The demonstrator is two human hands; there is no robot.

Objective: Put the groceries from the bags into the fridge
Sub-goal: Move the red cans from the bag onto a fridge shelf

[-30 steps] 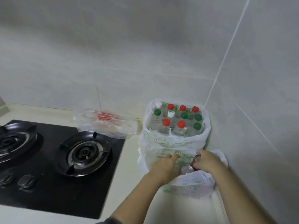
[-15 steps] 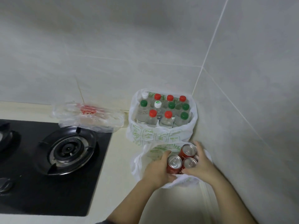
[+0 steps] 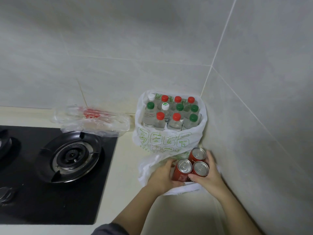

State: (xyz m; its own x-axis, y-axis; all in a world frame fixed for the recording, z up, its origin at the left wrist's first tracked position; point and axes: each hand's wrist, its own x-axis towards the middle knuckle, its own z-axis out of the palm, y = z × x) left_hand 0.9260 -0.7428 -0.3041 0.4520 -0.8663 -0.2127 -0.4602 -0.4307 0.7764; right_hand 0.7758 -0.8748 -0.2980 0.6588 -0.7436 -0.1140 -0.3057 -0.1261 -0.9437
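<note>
Three red drink cans (image 3: 191, 165) with silver tops stand bunched together above a crumpled white plastic bag (image 3: 145, 168) on the counter near the wall corner. My left hand (image 3: 162, 177) grips the cluster from the left and my right hand (image 3: 209, 173) wraps it from the right. Just behind stands a second white bag with green print (image 3: 162, 141), full of several upright clear bottles (image 3: 171, 114) with red, green and white caps. No fridge is in view.
A black gas hob (image 3: 55, 167) with a round burner (image 3: 72, 155) fills the left of the cream counter (image 3: 125, 163). A clear plastic bag with red print (image 3: 91, 119) lies at the back beside the hob. Tiled walls close off the back and right.
The three cans have come up out of the front bag, held between both hands. The view has panned right and down, shifting the hob leftward.
</note>
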